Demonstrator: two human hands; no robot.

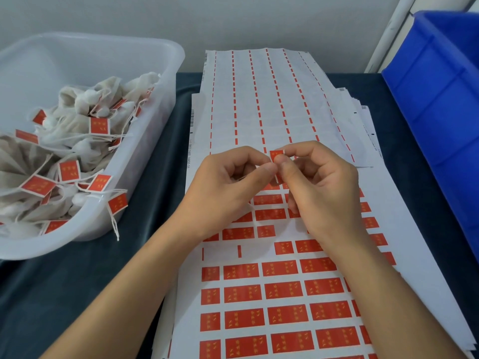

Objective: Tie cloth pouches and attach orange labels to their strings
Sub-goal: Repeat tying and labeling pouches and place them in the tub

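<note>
Now both hands are working one label (276, 154) above the sheet (282, 294): the left hand (228, 187) and right hand (321, 187) are pinching it between thumbs and fingertips, likely folding it shut; whether a string is running through, I cannot tell. Finished pouches (75, 141), tagged, are lying in the tub (145, 141) well to the left. A blue crate (438, 99) is standing to the right, and nothing seems to be blocking the way.

Left tub (166, 81): translucent white plastic, smooth, faintly glossy.
Pouches (77, 117): off-white woven cloth, matt, crinkled.
Strings (114, 224): white twisted cord.
Label sheets (259, 99): white paper backing, slight sheen.
Orange labels (282, 291): smooth printed paper.
Table cover (77, 286): dark cloth, matt.
Right crate (440, 99): blue plastic, glossy.
</note>
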